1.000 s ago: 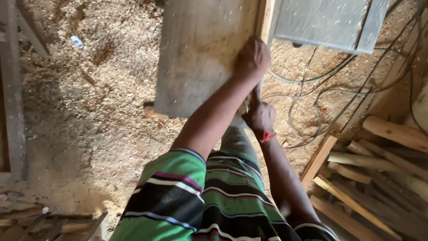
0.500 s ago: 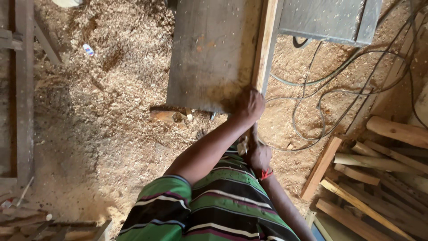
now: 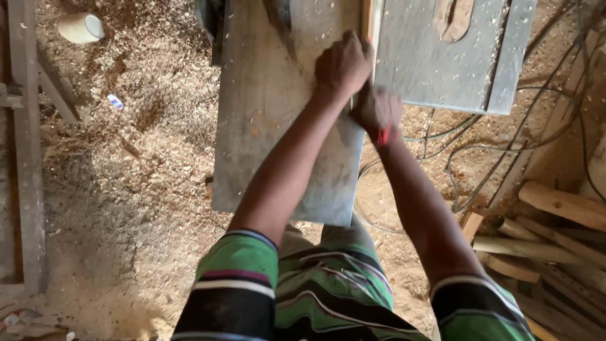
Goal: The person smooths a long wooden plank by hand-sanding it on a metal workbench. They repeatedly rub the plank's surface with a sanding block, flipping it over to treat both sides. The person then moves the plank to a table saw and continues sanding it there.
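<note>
Sawdust [image 3: 126,189] covers the floor all around, thick and pale, with a timber frame [image 3: 28,145] running up the far left edge. Near the top left a small pale cup [image 3: 82,27] lies on its side in the shavings, and a small scrap [image 3: 115,101] lies a little below it.

Further right, a wide grey board [image 3: 265,126] lies flat, dusted with chips, its near end just above the person's lap. The left hand [image 3: 342,63] rests on the board's right edge, fingers curled down and pressed against the wood; its grip looks closed over that edge. A narrow wooden strip [image 3: 368,25] runs along the board's right side, between the board and the saw surface [image 3: 442,57].

The right hand [image 3: 377,113] sits just below and right of the left one, touching it, at the board's right edge. It is blurred, so whether its grip is pressed together or spread cannot be told. A red band [image 3: 384,135] shows at its wrist.

The grey metal surface carries a slot at its top and scattered chips. Cables [image 3: 480,158] loop over the sawdust below it. At the far right, rough wooden sticks [image 3: 555,208] lie stacked together.
</note>
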